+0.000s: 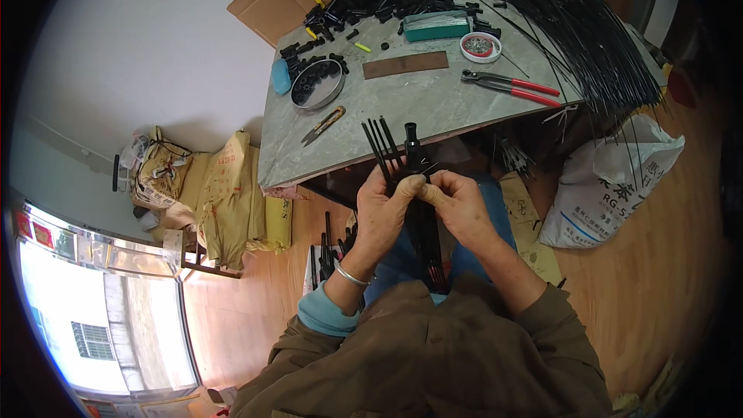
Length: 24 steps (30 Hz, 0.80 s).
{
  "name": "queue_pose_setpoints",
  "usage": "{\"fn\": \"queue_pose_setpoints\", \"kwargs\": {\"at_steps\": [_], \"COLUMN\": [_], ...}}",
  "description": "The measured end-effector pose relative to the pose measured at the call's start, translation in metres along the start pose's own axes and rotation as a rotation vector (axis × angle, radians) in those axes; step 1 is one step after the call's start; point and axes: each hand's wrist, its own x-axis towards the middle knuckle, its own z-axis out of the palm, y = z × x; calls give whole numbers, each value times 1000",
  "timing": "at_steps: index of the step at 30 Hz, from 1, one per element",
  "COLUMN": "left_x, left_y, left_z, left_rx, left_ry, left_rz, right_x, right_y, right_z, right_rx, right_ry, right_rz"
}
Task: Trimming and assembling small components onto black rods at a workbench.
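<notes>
Just beyond the table's near edge, both my hands hold a black assembly of thin rods around a shaft with a round tubular end (412, 133). My left hand (379, 209) is closed around it, and several black rods (379, 139) stick up past its fingers. My right hand (463, 203) pinches at the same spot, its thumb against the left thumb, where short thin wire ends show. The rest of the bundle (428, 251) hangs down between my knees. What lies under the fingertips is hidden.
On the grey table (309, 147) lie red-handled pliers (515, 87), thread snips (323, 125), a brown strip (405, 65), a bowl of black parts (318, 83), a dish of small metal pieces (481, 47) and a green box (437, 26). Long black rods (580, 31) overhang the right edge. A white sack (607, 186) stands right.
</notes>
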Motion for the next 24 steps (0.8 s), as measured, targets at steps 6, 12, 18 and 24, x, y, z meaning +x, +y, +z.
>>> {"fn": "queue_pose_setpoints", "kwargs": {"at_steps": [6,12,18,24], "left_x": [3,0,6,8], "left_y": [9,5,1,-1], "left_z": [-5,-8,-13,-14], "left_rx": [-51,-165,-292,-339], "left_ry": [-30,-81,-61,-87], "left_rz": [-79,-88,-145,-161], "right_x": [8,14,10,16], "right_y": [14,13,-4,-2], "right_z": [-3,-12,-7,-13], "right_rx": [77,185,-127,59], "right_ry": [-71,-216,-130,-215], "right_rz": [42,225,135,209]}}
